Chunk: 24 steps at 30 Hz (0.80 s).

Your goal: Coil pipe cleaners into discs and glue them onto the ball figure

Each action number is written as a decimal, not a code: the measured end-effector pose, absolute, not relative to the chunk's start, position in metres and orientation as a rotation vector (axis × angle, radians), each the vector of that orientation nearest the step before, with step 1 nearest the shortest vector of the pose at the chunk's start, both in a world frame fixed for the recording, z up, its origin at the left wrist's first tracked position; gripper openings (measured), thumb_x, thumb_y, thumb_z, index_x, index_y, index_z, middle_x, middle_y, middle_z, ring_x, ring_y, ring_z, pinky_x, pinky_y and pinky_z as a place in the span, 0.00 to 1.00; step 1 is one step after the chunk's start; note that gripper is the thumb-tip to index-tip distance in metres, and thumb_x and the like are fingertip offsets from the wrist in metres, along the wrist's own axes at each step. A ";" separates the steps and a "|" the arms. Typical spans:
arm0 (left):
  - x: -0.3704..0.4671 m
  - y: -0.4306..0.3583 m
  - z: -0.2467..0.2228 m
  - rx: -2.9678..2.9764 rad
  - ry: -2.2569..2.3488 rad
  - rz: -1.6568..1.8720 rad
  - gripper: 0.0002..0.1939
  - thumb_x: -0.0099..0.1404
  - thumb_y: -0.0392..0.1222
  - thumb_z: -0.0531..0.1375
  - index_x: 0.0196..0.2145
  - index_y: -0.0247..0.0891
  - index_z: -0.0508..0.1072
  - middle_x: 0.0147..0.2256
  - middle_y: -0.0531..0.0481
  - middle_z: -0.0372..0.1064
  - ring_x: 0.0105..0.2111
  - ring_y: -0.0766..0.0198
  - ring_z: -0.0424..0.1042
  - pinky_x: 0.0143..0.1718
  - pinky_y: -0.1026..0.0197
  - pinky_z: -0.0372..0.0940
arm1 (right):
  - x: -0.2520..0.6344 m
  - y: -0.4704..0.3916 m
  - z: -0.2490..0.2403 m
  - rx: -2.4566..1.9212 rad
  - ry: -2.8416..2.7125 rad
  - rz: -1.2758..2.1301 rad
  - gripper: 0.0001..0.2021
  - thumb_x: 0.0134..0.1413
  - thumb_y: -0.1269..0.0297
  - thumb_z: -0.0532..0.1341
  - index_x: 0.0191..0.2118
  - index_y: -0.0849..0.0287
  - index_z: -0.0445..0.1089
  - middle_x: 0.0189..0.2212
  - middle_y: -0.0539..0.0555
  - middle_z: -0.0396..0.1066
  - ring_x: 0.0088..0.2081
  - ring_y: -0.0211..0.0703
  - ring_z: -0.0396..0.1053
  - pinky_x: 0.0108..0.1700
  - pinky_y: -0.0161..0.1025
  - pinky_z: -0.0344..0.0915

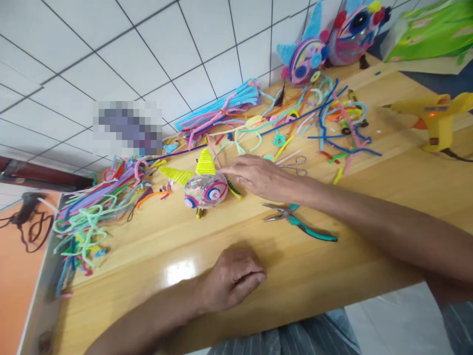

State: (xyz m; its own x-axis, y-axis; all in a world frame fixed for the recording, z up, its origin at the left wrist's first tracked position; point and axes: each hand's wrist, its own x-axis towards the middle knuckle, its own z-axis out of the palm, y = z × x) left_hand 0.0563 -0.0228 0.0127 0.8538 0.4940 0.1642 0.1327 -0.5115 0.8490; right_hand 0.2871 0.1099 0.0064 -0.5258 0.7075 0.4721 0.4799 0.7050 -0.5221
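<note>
A small rounded craft figure (201, 190) sits in the middle of the table, with two yellow pipe-cleaner fins (205, 162) standing up and two ringed eyes on its front. My right hand (254, 176) reaches in from the right. Its fingers stretch to the figure's right side; whether they touch it I cannot tell. Closer to me, my left hand (236, 278) rests on the wood, curled into a loose fist with nothing visible in it. Teal-handled pliers (310, 230) lie below my right forearm, and small scissors (295, 165) lie just behind it.
Pipe cleaners lie in a pile (84, 217) at left and a bundle (221, 111) by the tiled wall. Two finished-looking craft figures (306, 64) stand at the back right. A yellow glue gun (436, 118) with its light lit stands right, below a green package (432, 34).
</note>
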 end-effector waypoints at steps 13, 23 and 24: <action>0.056 -0.021 0.012 2.054 0.427 0.477 0.09 0.80 0.39 0.55 0.42 0.37 0.73 0.30 0.45 0.75 0.29 0.63 0.71 0.33 0.62 0.63 | 0.287 0.113 0.003 -0.922 -2.199 0.482 0.21 0.70 0.74 0.56 0.63 0.53 0.74 0.52 0.57 0.77 0.52 0.48 0.74 0.57 0.47 0.70; 0.057 -0.023 0.011 2.073 0.414 0.519 0.10 0.79 0.38 0.56 0.39 0.36 0.74 0.29 0.46 0.76 0.29 0.64 0.71 0.33 0.62 0.64 | 0.290 0.113 0.000 -1.025 -2.161 0.490 0.16 0.70 0.70 0.55 0.55 0.56 0.78 0.48 0.56 0.81 0.51 0.47 0.75 0.55 0.44 0.70; 0.057 -0.022 0.011 2.080 0.410 0.521 0.10 0.79 0.38 0.56 0.39 0.36 0.74 0.29 0.46 0.76 0.28 0.64 0.71 0.33 0.62 0.64 | 0.290 0.113 0.001 -1.033 -2.170 0.501 0.16 0.70 0.70 0.56 0.54 0.56 0.78 0.47 0.56 0.81 0.50 0.47 0.75 0.55 0.44 0.70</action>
